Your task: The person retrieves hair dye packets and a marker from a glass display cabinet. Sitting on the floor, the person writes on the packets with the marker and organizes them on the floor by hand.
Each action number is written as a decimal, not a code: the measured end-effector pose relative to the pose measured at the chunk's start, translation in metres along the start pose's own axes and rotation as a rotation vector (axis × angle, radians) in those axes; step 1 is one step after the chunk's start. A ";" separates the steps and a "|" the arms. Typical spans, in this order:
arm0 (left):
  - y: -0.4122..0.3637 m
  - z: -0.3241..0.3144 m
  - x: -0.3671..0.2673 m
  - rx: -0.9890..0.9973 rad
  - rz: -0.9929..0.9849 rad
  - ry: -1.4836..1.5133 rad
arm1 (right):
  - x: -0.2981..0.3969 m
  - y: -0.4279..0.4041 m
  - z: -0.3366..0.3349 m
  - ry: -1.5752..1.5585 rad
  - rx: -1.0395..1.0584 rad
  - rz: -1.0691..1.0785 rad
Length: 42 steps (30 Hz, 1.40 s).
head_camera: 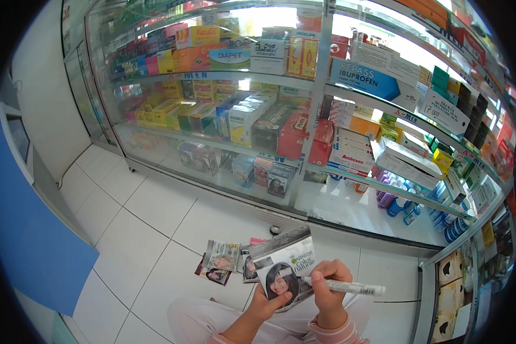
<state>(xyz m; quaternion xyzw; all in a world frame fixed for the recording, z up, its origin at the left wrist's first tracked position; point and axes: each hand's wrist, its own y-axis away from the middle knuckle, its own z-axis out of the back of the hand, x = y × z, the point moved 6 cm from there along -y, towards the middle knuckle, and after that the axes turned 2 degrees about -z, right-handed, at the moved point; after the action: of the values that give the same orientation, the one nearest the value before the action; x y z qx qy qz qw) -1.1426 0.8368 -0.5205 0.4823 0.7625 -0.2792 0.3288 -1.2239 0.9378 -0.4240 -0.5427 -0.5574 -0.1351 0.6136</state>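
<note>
My left hand (266, 303) grips the lower edge of a Garnier hair colour packet (279, 266), tilted up above my lap. A dark-haired head is printed on its front. In my right hand (330, 286) is a white marker pen (352, 287), its tip pointing left at the packet's right side; whether it touches is hard to tell. On the floor behind lie more hair colour sachets: a grey one (224, 253) overlapping a dark red one (213, 275). Another sachet (247, 264) and a pink one (258, 241) are partly hidden by the held packet.
A glass display cabinet (215, 172) full of medicine boxes stands ahead, on castors (275, 230). Its right section shows bottles (395, 206) on the bottom shelf. A second cabinet (428, 296) is at the right. White floor tiles (150, 253) surround me, with a blue panel (34, 232) at the left.
</note>
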 end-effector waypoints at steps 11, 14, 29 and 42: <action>0.035 -0.027 -0.033 0.191 -0.050 0.055 | 0.057 0.015 -0.056 0.413 0.146 0.294; 0.037 -0.026 -0.036 0.195 -0.052 0.006 | 0.058 0.017 -0.060 0.421 0.145 0.273; 0.041 -0.026 -0.040 0.185 -0.104 -0.120 | 0.054 0.022 -0.057 0.419 0.162 0.258; 0.043 -0.023 -0.037 0.237 -0.120 -0.144 | 0.056 0.021 -0.057 0.369 0.033 0.153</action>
<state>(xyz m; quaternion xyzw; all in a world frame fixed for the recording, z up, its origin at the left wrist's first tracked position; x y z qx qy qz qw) -1.0967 0.8500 -0.4818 0.4499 0.7260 -0.4204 0.3062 -1.1579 0.9239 -0.3767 -0.5392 -0.3947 -0.1759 0.7229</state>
